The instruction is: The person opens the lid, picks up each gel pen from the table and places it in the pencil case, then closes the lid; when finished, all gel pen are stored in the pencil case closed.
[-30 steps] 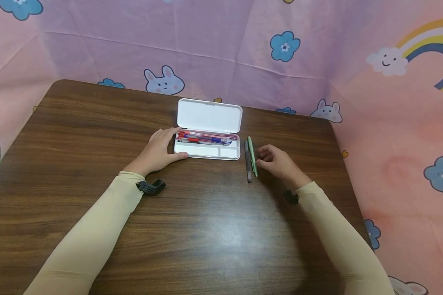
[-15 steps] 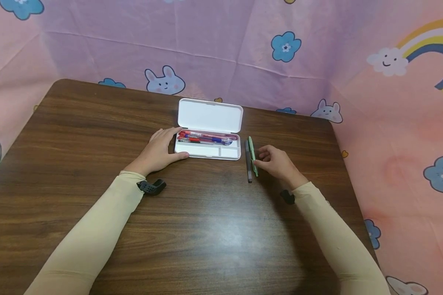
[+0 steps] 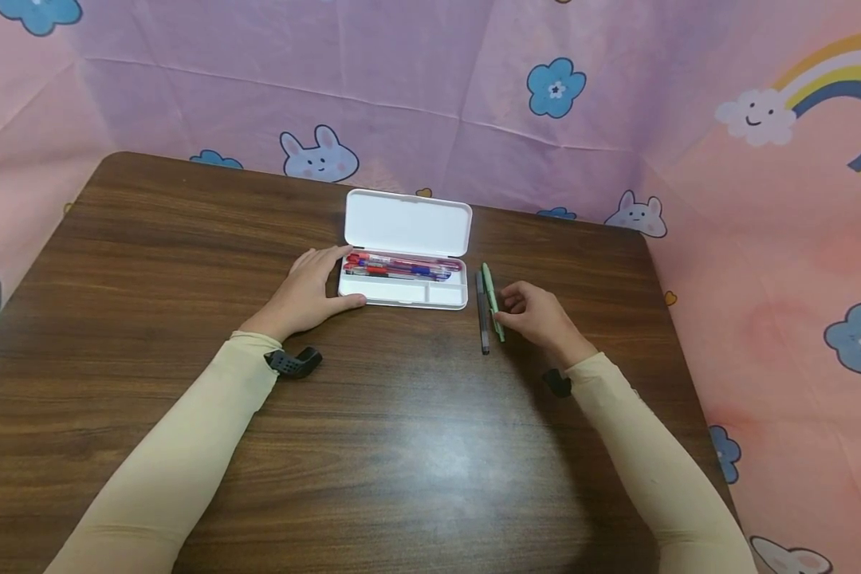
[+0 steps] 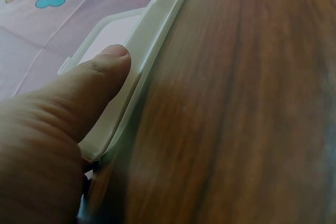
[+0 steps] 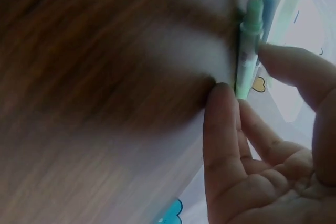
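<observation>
At the left end of an open white pencil case (image 3: 390, 293), my left hand (image 3: 300, 293) grips it, thumb along the front edge and fingers at the back corner. The left wrist view shows the thumb (image 4: 107, 69) pressed on the case's front wall (image 4: 152, 35). My right hand (image 3: 540, 317) pinches a light green pen (image 3: 490, 291) lying on the table, thumb on one side and fingertips at the other. In the right wrist view the pen (image 5: 249, 51) stands between thumb and fingers. A dark grey pen (image 3: 483, 319) lies beside it, to its left.
Several red, blue and purple pens (image 3: 398, 268) lie in the case's back compartment. Its lid (image 3: 407, 222) leans back, raised. The brown wooden table (image 3: 373, 430) ends at a patterned cloth (image 3: 402, 104) behind and at the right.
My right hand has moved slightly left, from beside the green pen onto it. The green pen's near end has shifted a little to the right. The left hand keeps its place.
</observation>
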{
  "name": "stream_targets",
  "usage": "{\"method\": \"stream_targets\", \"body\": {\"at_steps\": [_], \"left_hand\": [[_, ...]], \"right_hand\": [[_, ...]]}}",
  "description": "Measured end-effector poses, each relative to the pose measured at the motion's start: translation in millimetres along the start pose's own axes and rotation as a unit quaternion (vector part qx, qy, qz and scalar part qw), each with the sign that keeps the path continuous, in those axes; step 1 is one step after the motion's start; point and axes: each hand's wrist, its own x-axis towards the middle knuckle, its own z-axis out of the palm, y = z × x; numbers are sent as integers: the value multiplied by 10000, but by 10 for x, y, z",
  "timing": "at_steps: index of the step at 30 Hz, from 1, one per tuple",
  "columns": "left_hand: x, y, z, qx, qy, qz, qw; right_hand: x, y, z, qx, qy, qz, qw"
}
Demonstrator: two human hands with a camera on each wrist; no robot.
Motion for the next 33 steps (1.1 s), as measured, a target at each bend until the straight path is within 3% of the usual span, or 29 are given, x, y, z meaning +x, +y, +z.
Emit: {"method": "stream_targets", "body": {"at_steps": [13, 26, 33], "left_hand": [[14, -24, 10, -5, 26, 35, 10000], [20, -12, 0, -15, -13, 0, 10000], [11, 13, -12, -41, -33, -30, 10000]], "right_hand": [[-2, 10, -3, 493, -37, 377, 9981], [-43, 128, -60, -83, 58, 340, 9994], [-84, 206, -94, -407, 359, 107, 9985]]}}
